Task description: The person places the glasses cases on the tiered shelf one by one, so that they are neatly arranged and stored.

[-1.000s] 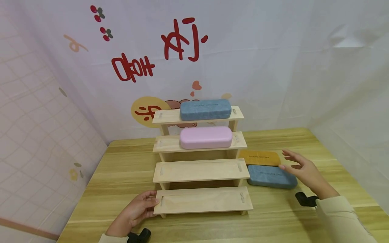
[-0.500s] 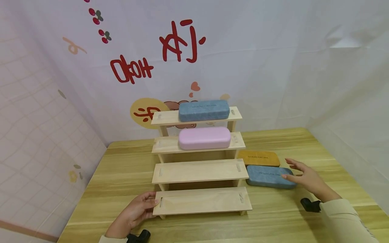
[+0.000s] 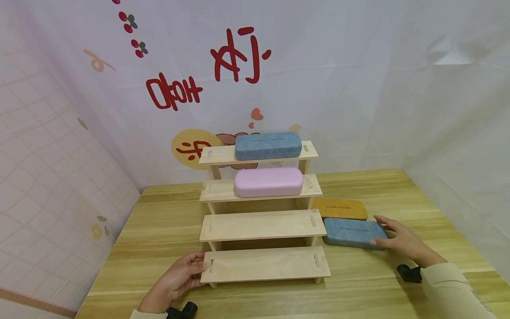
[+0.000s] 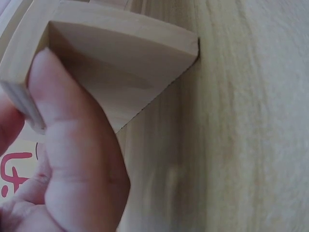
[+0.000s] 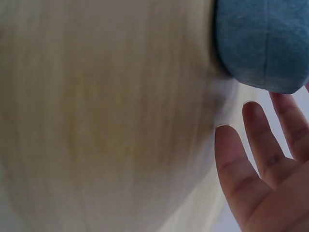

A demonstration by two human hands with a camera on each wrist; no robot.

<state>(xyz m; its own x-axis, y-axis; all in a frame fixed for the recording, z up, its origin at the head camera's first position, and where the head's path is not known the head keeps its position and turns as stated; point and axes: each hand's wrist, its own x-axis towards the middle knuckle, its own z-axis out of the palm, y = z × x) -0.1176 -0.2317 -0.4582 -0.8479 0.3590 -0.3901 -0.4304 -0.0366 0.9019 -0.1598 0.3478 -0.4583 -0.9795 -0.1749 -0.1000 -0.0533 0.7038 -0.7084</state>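
Observation:
A wooden stepped rack point(image 3: 263, 223) with several shelves stands on the table. A blue case point(image 3: 268, 145) lies on its top shelf and a pink case point(image 3: 268, 181) on the shelf below; the two lower shelves are bare. My left hand point(image 3: 199, 268) grips the left end of the bottom shelf point(image 3: 264, 263), with the thumb point(image 4: 72, 145) pressed on the shelf corner point(image 4: 120, 63). My right hand point(image 3: 382, 232) is spread at the right end of a second blue case point(image 3: 350, 231) on the table, fingers point(image 5: 260, 164) straight beside the case point(image 5: 263, 43).
An orange case point(image 3: 338, 208) lies flat just behind the blue one, right of the rack. The wooden table point(image 3: 398, 186) is enclosed by white sheets at the back and right and a pink checked sheet at the left.
My right hand has dropped from above the orange case down toward me to the right end of the blue case on the table. The left hand has stayed on the bottom shelf.

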